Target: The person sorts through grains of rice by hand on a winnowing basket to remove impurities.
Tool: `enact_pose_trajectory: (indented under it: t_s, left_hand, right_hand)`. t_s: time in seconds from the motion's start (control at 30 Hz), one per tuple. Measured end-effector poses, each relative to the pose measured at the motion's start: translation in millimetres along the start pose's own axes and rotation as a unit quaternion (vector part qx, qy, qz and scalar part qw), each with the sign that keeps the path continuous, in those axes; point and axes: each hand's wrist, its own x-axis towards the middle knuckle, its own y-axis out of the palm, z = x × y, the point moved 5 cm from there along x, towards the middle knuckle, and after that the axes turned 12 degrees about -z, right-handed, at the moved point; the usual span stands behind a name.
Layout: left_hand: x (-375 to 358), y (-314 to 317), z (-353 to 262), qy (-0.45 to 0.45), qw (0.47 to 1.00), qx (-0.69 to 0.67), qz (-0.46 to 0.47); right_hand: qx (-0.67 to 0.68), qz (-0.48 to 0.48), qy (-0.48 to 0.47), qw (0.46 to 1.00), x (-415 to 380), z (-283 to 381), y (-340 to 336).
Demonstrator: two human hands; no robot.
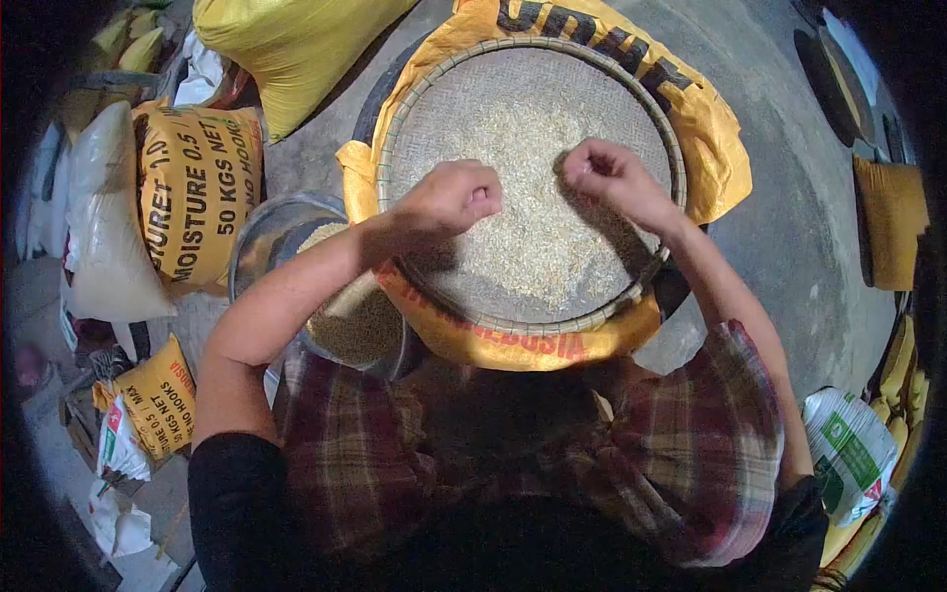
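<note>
A round woven winnowing tray (533, 44) lies on an orange-yellow sack (715, 148), with pale grain (538, 148) spread thinly over its middle. Over the tray's left half is my left hand (459, 194), its fingers curled closed. My right hand (614, 180) is closed too, thumb against the fingers, over the right half. Whatever either hand holds, if anything, is too small or hidden to make out. Left of the tray stands a metal basin (258, 232) with brownish grain (357, 321) in it, partly behind my left forearm.
A full yellow sack (296, 59) leans at the upper left. Below it stands a printed orange sack (202, 187) beside a whitish one (113, 217). A smaller printed bag (153, 405) lies lower left. On the right are a green-white bag (850, 449) and bananas (900, 370).
</note>
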Motion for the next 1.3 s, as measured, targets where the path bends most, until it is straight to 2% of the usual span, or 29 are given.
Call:
enact_pose_trajectory:
  t_s: [0.03,0.07,0.1,0.17,0.23,0.3,0.33,0.4,0.43,0.5,0.53,0.57,0.6,0.67,0.7,0.77,0.83,0.9,0.93,1.0,1.1,1.17,1.2,1.3]
  left_hand:
    - [-0.4,0.5,3.4,0.000,1.000,0.000,0.000]
    - [-2.3,3.7,15.7,-0.106,0.982,-0.155,0.002]
    - [-4.5,6.8,20.4,-0.209,0.929,-0.304,0.003]
    - [-4.1,8.5,18.3,-0.233,0.912,-0.338,0.009]
    - [-2.7,12.6,12.8,-0.254,0.893,-0.371,0.016]
    - [0.8,16.8,-1.6,-0.160,0.968,-0.191,0.038]
    - [1.6,19.2,-8.7,-0.159,0.968,-0.192,0.039]
    - [6.5,16.5,-32.6,0.009,1.000,-0.001,0.003]
    - [7.8,20.5,-30.1,0.010,1.000,-0.004,0.002]
    - [14.1,24.7,-30.4,0.070,0.994,0.085,-0.020]
    - [17.8,24.8,-31.9,0.071,0.994,0.083,-0.020]
    - [21.9,22.4,-30.2,0.035,0.997,0.060,-0.036]
    - [25.1,19.9,-30.0,-0.001,0.998,0.038,-0.051]
    - [29.8,23.4,-31.3,0.004,0.998,0.054,-0.041]
    - [31.8,25.3,-32.6,0.009,0.997,0.070,-0.033]
    - [29.2,38.0,-28.8,0.015,0.994,0.104,-0.019]
    - [29.6,39.5,-38.6,0.024,0.990,0.138,-0.004]
    - [29.5,36.8,-43.4,-0.034,0.994,0.094,0.040]
    - [30.6,35.5,-47.2,-0.032,0.994,0.095,0.044]
    - [32.7,31.9,-47.9,-0.080,0.994,0.071,0.026]
    - [36.0,44.6,-38.5,-0.051,0.989,0.138,0.026]
    - [36.8,51.3,-39.3,-0.055,0.989,0.123,0.056]
    - [37.2,53.9,-42.5,-0.062,0.988,0.109,0.088]
    - [48.9,47.1,-53.2,-0.057,0.992,0.099,0.050]
  right_hand:
    - [-0.061,0.003,-0.088,0.994,-3.3,6.6,10.1]
    - [-0.117,0.011,-0.060,0.991,-6.5,5.9,16.8]
    - [-0.116,0.011,-0.060,0.991,-6.0,5.9,21.8]
    - [-0.286,-0.012,-0.274,0.918,-10.8,18.2,32.9]
    - [-0.300,-0.011,-0.261,0.917,-8.2,14.8,32.2]
    - [-0.217,-0.044,-0.218,0.951,-8.1,17.4,17.1]
    - [-0.218,-0.045,-0.217,0.951,-9.7,17.4,10.1]
    - [-0.097,-0.069,-0.054,0.991,-11.7,2.3,-14.1]
    - [-0.100,-0.069,-0.052,0.991,-16.4,-1.0,-22.8]
    - [0.028,-0.036,0.058,0.997,-27.2,-17.9,-33.9]
    - [-0.046,-0.060,0.041,0.996,-33.7,-21.8,-37.5]
    - [-0.046,-0.061,0.042,0.996,-41.6,-24.6,-38.1]
    - [-0.114,-0.046,0.012,0.992,-50.1,-19.6,-33.3]
    - [-0.206,-0.026,-0.023,0.978,-61.5,-14.5,-21.4]
    - [-0.222,-0.044,-0.117,0.967,-64.2,-11.1,-15.5]
    - [-0.284,-0.041,-0.182,0.941,-65.2,-13.8,-8.0]
    - [-0.310,-0.042,-0.183,0.932,-65.0,-13.5,-6.9]
    - [-0.264,-0.083,-0.124,0.953,-64.3,-11.1,-13.8]
    - [-0.257,-0.097,-0.140,0.951,-61.8,-7.6,-21.3]
    - [-0.318,-0.142,-0.134,0.928,-55.6,-5.1,-39.4]
    - [-0.346,-0.176,-0.090,0.917,-43.7,-10.5,-58.5]
    - [-0.401,-0.181,-0.165,0.883,-38.4,-17.4,-58.9]
    - [-0.402,-0.180,-0.140,0.887,-37.4,-19.0,-55.3]
    - [-0.400,-0.168,-0.114,0.894,-30.6,-25.8,-57.5]
